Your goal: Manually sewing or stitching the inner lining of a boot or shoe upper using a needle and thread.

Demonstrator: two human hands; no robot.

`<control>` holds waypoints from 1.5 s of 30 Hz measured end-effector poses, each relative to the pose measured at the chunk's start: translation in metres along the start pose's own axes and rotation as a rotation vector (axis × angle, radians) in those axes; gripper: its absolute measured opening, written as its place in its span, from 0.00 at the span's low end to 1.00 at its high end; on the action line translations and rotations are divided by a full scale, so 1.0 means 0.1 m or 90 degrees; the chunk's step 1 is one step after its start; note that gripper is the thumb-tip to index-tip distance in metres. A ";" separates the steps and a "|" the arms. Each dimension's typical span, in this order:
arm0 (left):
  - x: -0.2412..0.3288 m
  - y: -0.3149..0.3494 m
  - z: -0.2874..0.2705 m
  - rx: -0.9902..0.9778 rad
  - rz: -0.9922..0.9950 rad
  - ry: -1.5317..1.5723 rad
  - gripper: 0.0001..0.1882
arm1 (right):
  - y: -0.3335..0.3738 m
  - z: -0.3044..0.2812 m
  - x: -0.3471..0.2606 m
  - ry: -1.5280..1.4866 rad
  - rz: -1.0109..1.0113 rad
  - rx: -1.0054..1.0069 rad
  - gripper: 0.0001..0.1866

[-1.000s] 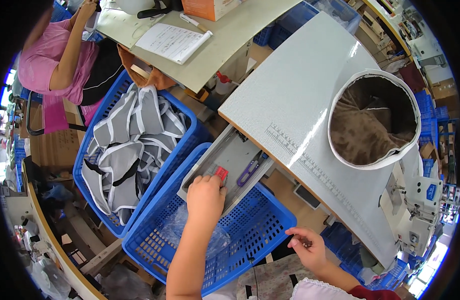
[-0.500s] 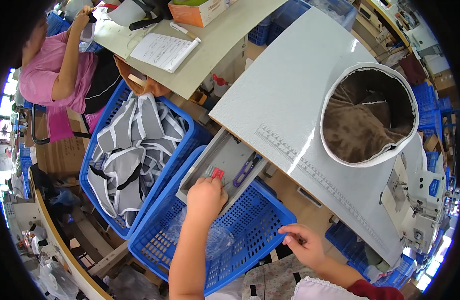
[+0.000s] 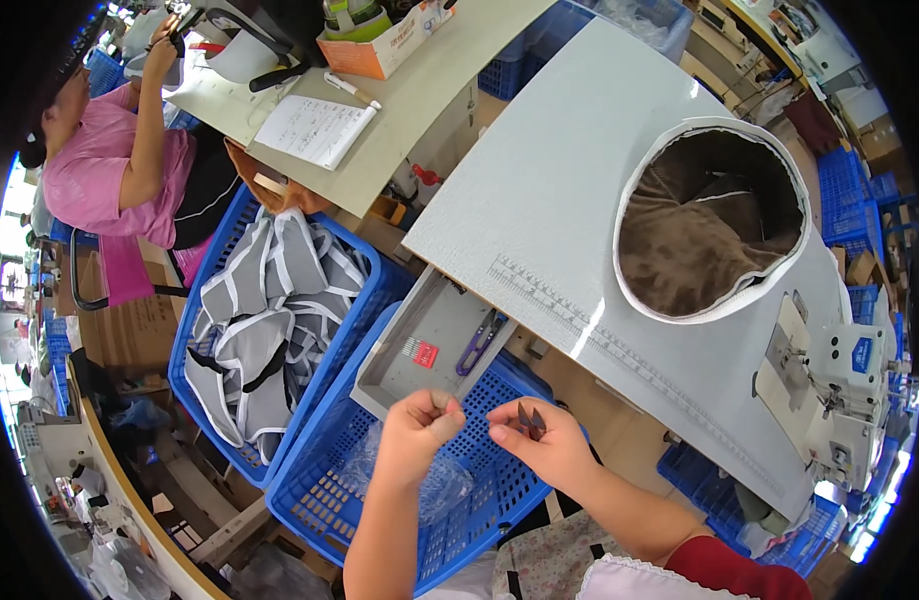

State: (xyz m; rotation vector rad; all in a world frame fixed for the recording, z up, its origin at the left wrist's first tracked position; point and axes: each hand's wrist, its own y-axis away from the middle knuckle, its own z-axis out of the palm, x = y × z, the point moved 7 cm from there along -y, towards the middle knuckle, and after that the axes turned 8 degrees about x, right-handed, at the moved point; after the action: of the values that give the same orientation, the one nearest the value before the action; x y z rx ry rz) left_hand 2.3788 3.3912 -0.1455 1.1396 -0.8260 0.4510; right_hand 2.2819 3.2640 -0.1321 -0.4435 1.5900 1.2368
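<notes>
Head view shows dark, pointed snips clasped in the right hand's fingers, blades pointing away from the body, just right of the left hand, whose fingers curl together, any small thing between them impossible to tell. Ahead, a smooth grey drawer holds a flat red packet; soft brown plush, white-rimmed and round, sits on the glossy table.

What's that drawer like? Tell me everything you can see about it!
The drawer is grey, shallow and boxy, with low straight walls; I can't tell what it's made of. It sticks out, open, from under the table, above a blue basket. Inside lie a red packet and purple snips. The left grip hides part of its near end; whether they touch isn't clear.
</notes>
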 end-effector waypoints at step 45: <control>-0.55 1.37 -0.23 0.092 0.546 -0.652 0.05 | 0.30 0.56 -0.15 0.557 -0.210 -0.248 0.10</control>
State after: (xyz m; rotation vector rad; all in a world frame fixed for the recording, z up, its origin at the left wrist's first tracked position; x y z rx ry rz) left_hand 2.2565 3.4691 -0.1081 1.0802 -2.2429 0.6243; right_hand 2.2924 3.3208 -0.1012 -1.5976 1.8502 1.1476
